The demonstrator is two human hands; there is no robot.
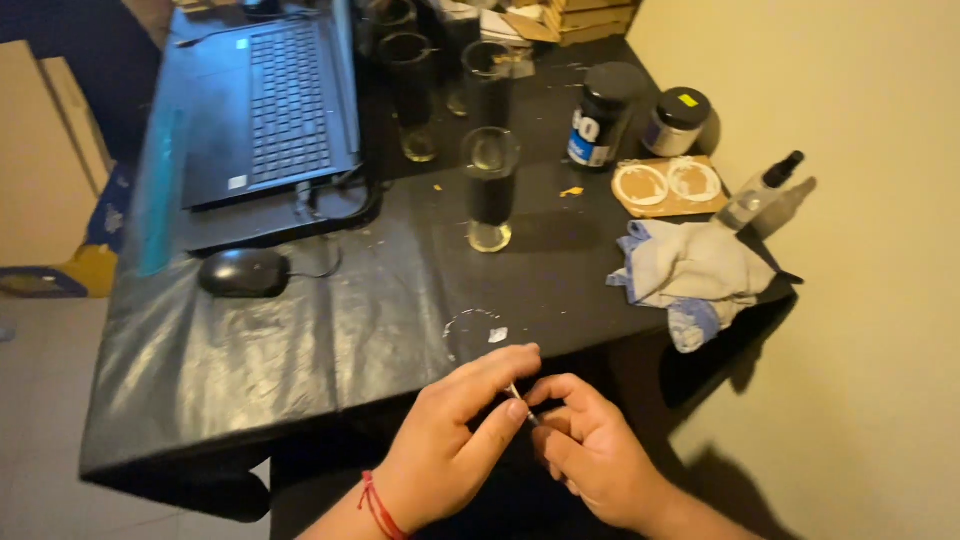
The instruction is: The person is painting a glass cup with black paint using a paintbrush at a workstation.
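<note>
Both hands pinch one thin stick (520, 400), possibly a match or wick: left hand (450, 440), right hand (590, 450). Keep grip light, over table (300, 340) edge.

Laptop (265, 100) back left on table (300, 350), mouse (243, 272) before it; glass (490, 188) center; cloth (690, 275) right, jars (640, 120) behind it.

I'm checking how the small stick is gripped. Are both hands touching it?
Touching. The head view shows the left hand pinching the thin stick between thumb and forefinger, and the right hand fingertips closed on its lower end.
</note>
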